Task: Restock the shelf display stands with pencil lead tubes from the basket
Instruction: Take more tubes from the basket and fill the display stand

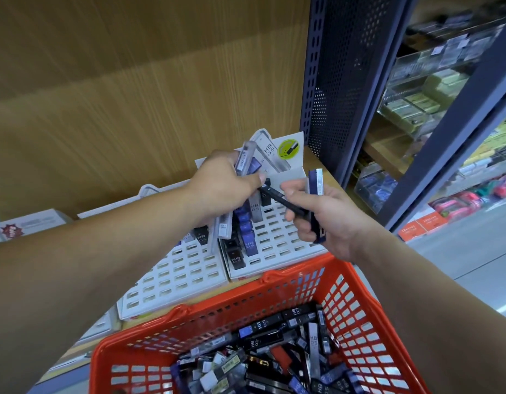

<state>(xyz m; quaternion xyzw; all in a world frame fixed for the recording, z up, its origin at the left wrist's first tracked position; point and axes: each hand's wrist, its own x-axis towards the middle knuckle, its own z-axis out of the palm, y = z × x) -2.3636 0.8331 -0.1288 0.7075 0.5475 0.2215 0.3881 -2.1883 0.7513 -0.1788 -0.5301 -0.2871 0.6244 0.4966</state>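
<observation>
Left grip (226,186) clutching tubes (244,162), wooden shelf (320,166) (shop aisle (459,251))

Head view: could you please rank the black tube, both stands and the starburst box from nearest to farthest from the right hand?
1. Black tube, held in the right hand.
2. Right stand, just beneath.
3. Left stand, leftwards.
4. Starburst box, far left.

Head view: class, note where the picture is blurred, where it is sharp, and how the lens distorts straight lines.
Head view: the wooden back panel is streaked by motion blur; the far shelves are soft; HB print on tubes in the red basket reads sharply; the blue upright leans steeply, a wide-angle effect.
</observation>
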